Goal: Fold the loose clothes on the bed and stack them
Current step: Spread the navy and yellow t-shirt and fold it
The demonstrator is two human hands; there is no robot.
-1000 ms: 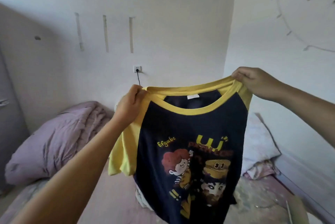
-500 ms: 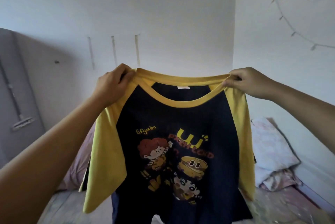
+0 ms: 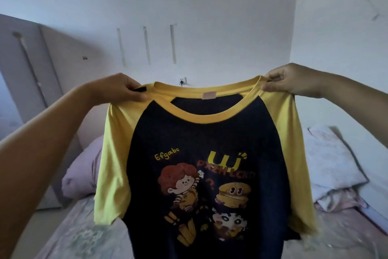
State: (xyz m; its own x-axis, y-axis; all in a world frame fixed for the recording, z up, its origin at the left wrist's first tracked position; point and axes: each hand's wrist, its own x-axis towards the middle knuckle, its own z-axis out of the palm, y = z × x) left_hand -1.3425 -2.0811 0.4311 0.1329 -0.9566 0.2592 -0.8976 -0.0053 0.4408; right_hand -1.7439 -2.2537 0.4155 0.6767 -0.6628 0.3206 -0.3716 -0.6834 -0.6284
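Both hands pinch the shirt at its shoulders: the left hand [image 3: 123, 87] has thumb and curled fingers closed tight on the yellow fabric just beside the collar, and the right hand [image 3: 291, 80] holds the opposite shoulder the same way, a narrow grip with the cloth caught between thumb and fingers. The t-shirt [image 3: 201, 164] hangs spread out between them in mid-air above the bed [image 3: 69, 235], front facing the person, its body dark navy, its sleeves and neckband yellow. A cartoon print covers the chest: a red-haired child, a burger with eyes, another small face below, the yellow word "Efgabc" and large yellow letters above them. A pale label sits inside the back of the neck. The yellow sleeves droop down either side and the lower hem runs out of view at the bottom. Behind the shirt, the bed carries a patterned sheet; a lilac quilt [image 3: 81, 170] is bunched on the left side, and a pale pillow [image 3: 333, 160] lies on the right, with a crumpled bit of flowered cloth [image 3: 344, 200] at its lower edge. On the white wall beyond, a socket [image 3: 182, 81] shows just above the collar, and a grey wardrobe [image 3: 27, 65] stands at the left.
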